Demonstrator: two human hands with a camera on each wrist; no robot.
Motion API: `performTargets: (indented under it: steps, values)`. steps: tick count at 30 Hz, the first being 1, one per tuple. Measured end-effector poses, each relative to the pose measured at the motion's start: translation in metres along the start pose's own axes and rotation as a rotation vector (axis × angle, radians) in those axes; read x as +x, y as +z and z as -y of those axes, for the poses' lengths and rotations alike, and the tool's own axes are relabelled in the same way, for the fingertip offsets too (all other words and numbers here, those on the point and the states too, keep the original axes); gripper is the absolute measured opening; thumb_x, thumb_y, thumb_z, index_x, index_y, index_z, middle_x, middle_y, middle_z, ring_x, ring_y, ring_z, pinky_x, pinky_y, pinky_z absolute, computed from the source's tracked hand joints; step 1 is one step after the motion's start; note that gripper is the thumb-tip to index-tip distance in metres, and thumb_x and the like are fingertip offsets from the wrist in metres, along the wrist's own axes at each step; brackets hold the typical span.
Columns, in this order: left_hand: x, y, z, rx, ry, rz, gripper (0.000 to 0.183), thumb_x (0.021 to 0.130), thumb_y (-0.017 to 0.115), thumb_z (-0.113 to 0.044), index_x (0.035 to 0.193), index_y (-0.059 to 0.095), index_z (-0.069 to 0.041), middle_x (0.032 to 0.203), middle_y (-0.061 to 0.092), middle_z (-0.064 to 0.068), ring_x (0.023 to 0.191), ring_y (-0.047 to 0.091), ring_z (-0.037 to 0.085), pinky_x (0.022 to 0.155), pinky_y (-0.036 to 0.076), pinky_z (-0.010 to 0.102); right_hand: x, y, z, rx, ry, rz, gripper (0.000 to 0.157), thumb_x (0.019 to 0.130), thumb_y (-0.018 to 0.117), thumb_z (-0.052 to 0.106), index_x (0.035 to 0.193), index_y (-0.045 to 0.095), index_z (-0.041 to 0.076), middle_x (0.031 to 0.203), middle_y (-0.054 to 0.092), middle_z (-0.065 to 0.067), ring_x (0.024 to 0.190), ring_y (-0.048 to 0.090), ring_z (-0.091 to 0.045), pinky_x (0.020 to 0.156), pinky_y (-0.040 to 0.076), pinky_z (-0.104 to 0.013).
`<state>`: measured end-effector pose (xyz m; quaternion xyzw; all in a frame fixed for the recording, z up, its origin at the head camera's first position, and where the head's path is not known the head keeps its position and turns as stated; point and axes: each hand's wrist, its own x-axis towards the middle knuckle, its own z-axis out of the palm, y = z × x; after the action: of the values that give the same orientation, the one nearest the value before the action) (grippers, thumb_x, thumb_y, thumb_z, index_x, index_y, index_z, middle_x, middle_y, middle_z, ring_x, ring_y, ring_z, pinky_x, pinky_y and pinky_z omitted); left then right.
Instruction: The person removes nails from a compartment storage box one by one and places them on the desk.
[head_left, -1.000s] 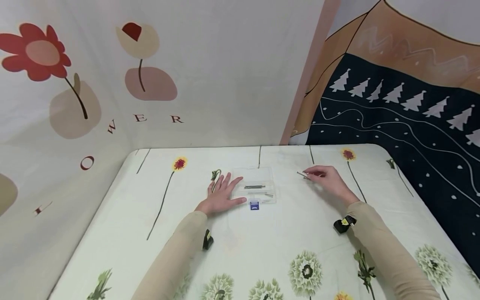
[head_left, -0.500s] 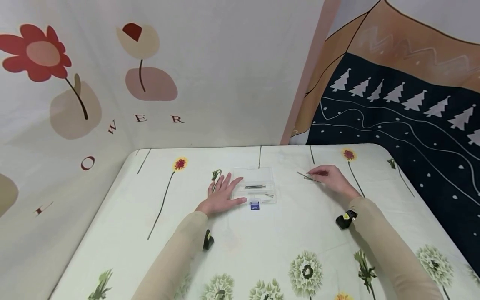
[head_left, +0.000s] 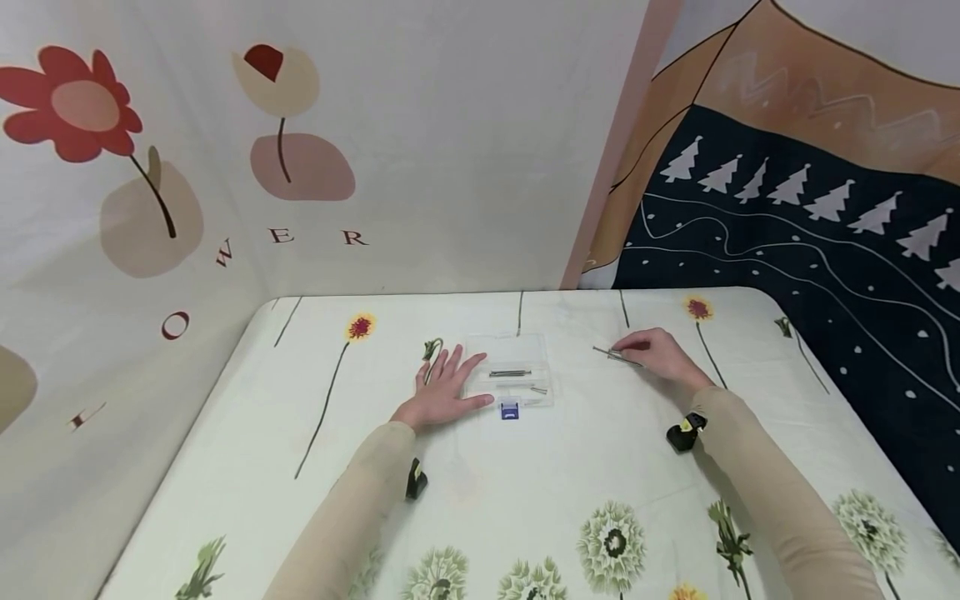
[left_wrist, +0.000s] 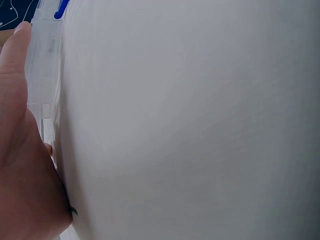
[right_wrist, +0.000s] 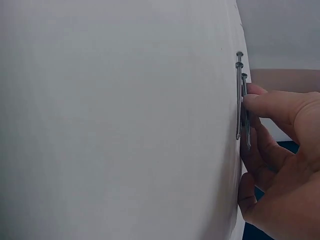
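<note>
A clear plastic case (head_left: 543,367) with a blue latch (head_left: 509,411) lies open on the table, long nails (head_left: 510,373) in one compartment. My left hand (head_left: 442,396) rests with fingers spread at the case's left side, its thumb and index finger at the edge. In the left wrist view the thumb (left_wrist: 15,55) lies along the case wall (left_wrist: 44,65). Right of the case, my right hand (head_left: 660,357) pinches at a small group of loose nails (head_left: 619,357). The right wrist view shows thumb and fingers around one nail (right_wrist: 245,85), with other nails (right_wrist: 239,100) close beside it.
A white flower-print cloth (head_left: 480,492) covers the table, which meets a pale printed hanging (head_left: 450,150) at the back. A dark tree-print cloth (head_left: 795,225) hangs on the right. A short piece of hardware (head_left: 538,390) lies in the case's front compartment.
My right hand drew back to the right from the nails, then came slightly left onto them again, and the nails shifted a little. My left hand and the case stayed put.
</note>
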<state>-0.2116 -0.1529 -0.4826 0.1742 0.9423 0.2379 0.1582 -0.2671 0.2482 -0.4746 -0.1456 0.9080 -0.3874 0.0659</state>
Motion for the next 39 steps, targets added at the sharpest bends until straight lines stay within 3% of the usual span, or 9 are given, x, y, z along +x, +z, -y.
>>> performTargets:
  steps: [7, 18, 33, 39]
  values:
    - [0.000, 0.000, 0.000, 0.008, -0.006, 0.007, 0.082, 0.088, 0.049, -0.068, 0.156, 0.016, -0.034, 0.161, -0.008, 0.010, 0.144, -0.014, 0.030, 0.108, -0.006, 0.059, -0.001, -0.001, 0.002, 0.028, -0.104, 0.014, 0.015, 0.091, 0.063, 0.005, 0.099, 0.076, 0.004, 0.100, 0.070, -0.012, 0.094, 0.059, -0.026, 0.079, 0.047, -0.035]
    - [0.001, 0.002, 0.001, 0.013, 0.005, -0.014, 0.082, 0.088, 0.049, -0.068, 0.155, 0.018, -0.032, 0.161, -0.005, 0.012, 0.145, -0.012, 0.031, 0.108, -0.005, 0.059, 0.001, -0.002, -0.003, 0.024, 0.017, -0.005, 0.024, 0.094, 0.059, 0.003, 0.115, 0.067, -0.005, 0.117, 0.063, -0.022, 0.109, 0.056, -0.035, 0.095, 0.042, -0.050]
    - [0.000, -0.003, -0.003, 0.012, 0.014, -0.009, 0.082, 0.088, 0.051, -0.066, 0.155, 0.020, -0.030, 0.161, -0.003, 0.014, 0.145, -0.011, 0.034, 0.108, -0.005, 0.061, 0.003, 0.001, 0.011, 0.120, 0.025, -0.021, 0.025, 0.096, 0.058, 0.007, 0.118, 0.066, -0.004, 0.119, 0.062, -0.021, 0.108, 0.055, -0.033, 0.094, 0.041, -0.045]
    - [0.001, -0.002, -0.001, 0.009, 0.009, 0.007, 0.083, 0.088, 0.049, -0.068, 0.155, 0.018, -0.032, 0.161, -0.006, 0.012, 0.144, -0.013, 0.032, 0.108, -0.006, 0.060, 0.005, 0.002, 0.024, 0.110, 0.020, -0.020, 0.025, 0.097, 0.058, 0.008, 0.119, 0.066, -0.001, 0.118, 0.063, -0.018, 0.105, 0.055, -0.030, 0.088, 0.044, -0.040]
